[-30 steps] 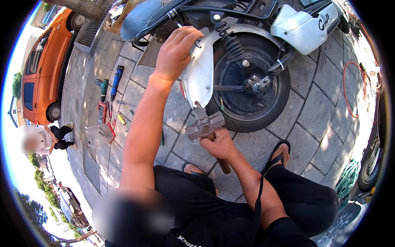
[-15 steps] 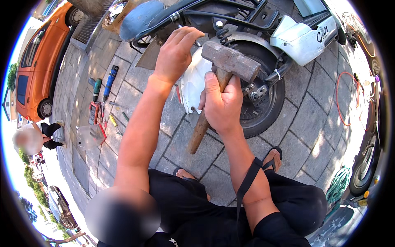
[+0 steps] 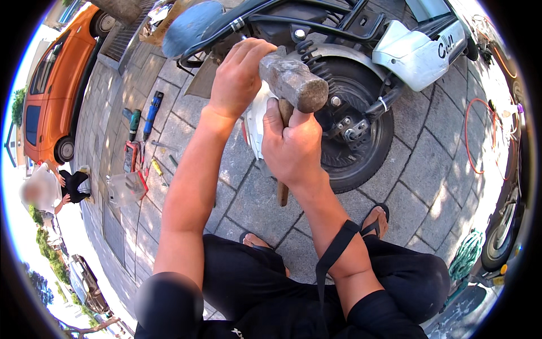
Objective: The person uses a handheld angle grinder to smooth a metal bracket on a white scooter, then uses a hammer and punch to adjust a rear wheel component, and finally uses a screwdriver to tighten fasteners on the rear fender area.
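My right hand (image 3: pixel 293 144) is wrapped round the wooden handle of a hammer with a heavy, worn steel head (image 3: pixel 293 82). The handle's lower end (image 3: pixel 282 194) sticks out below my fist. My left hand (image 3: pixel 238 76) is closed on a thin metal rod (image 3: pixel 244 37), mostly hidden by the fingers, near the motorbike's frame. The far end of the hammer head is right beside my left fingers; whether it touches the rod cannot be seen. Behind the hands are the bike's rear wheel (image 3: pixel 372 150), a coil spring (image 3: pixel 307 52) and a white panel (image 3: pixel 257 121).
On the paving to the left lie a blue power tool (image 3: pixel 151 116), a green drill (image 3: pixel 134 124), a yellow-handled screwdriver (image 3: pixel 156 167) and a clear plastic box (image 3: pixel 125 191). An orange car (image 3: pixel 53 90) and a seated person (image 3: pixel 73 183) are farther left. A green rope (image 3: pixel 468 248) lies at right.
My right hand has moved the hammer left and turned it, bringing the head's far end up to my left fingers. My left hand has barely moved.
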`<state>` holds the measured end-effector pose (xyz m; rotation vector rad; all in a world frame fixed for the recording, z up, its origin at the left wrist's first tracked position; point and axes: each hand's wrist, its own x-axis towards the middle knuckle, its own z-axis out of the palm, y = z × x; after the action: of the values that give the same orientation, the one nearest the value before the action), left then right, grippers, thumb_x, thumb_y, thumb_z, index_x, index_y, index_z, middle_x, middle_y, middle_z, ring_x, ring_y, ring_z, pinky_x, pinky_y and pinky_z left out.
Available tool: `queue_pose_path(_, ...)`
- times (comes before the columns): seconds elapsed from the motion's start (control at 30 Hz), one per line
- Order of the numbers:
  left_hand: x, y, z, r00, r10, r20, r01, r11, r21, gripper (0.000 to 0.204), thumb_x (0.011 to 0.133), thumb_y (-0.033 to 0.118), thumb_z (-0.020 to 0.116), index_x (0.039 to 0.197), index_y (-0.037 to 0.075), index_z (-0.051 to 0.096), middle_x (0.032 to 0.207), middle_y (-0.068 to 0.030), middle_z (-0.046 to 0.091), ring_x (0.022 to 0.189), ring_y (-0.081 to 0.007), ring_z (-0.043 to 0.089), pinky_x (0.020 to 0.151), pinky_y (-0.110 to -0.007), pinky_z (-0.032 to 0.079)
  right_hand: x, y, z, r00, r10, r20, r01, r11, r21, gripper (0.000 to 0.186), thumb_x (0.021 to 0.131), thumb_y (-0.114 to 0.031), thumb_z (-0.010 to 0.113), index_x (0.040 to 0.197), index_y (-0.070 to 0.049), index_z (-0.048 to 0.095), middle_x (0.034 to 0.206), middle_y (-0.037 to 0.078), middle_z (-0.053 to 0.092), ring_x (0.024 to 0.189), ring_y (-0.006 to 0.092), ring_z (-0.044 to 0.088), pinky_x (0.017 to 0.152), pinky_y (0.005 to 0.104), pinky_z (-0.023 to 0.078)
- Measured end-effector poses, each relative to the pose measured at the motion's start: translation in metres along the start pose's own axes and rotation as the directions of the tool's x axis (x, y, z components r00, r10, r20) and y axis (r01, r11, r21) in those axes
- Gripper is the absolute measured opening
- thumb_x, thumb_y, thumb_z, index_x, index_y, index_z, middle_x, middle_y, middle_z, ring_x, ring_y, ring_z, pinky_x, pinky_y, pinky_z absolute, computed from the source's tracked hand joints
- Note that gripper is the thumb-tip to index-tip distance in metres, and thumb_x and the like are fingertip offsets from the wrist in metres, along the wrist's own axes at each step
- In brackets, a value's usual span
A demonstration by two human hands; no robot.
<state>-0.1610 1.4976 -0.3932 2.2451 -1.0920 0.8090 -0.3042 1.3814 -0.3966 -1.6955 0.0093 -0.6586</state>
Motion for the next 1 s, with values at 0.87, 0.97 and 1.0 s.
queue_pose_path(0.87, 0.003, -0.001, -0.010, 0.997, -0.077, -0.026, 0.075, 0.995, -0.058, 0.040, 0.083, 0.001, 0.075, 0.123, 0.007, 0.069, 0.120, -0.0138, 0.072, 0.114, -0.0375, 0.069, 0.098, -0.044, 0.057, -0.001, -0.014, 0.004, 0.996, -0.031, 0.082, 0.031, 0.999, 0.008, 0.029, 0.098, -0.003, 0.067, 0.123, 0.001, 0.055, 0.093, 0.027, 0.071, 0.079, 0.0481, 0.073, 0.066, 0.0513, 0.059)
queue_pose_path(0.97, -0.004, 0.001, -0.012, 0.995, -0.098, -0.002, 0.098, 0.994, -0.051, 0.040, 0.084, 0.008, 0.078, 0.123, 0.007, 0.069, 0.121, -0.0135, 0.072, 0.115, -0.0377, 0.068, 0.100, -0.045, 0.057, -0.002, -0.014, 0.009, 0.988, 0.108, 0.108, -0.113, 0.993, 0.040, 0.025, 0.099, -0.003, 0.067, 0.122, 0.001, 0.058, 0.093, 0.022, 0.072, 0.078, 0.0419, 0.074, 0.067, 0.0483, 0.058)
queue_pose_path(1.0, -0.005, 0.001, -0.013, 0.994, -0.106, 0.005, 0.107, 0.993, -0.047, 0.040, 0.084, 0.008, 0.077, 0.123, 0.007, 0.069, 0.121, -0.0135, 0.072, 0.116, -0.0378, 0.068, 0.100, -0.045, 0.056, -0.008, -0.017, 0.010, 0.995, 0.087, 0.046, -0.092, 0.990, 0.106, 0.016, 0.103, -0.003, 0.066, 0.118, 0.001, 0.065, 0.086, 0.018, 0.072, 0.073, 0.0364, 0.074, 0.068, 0.0439, 0.056)
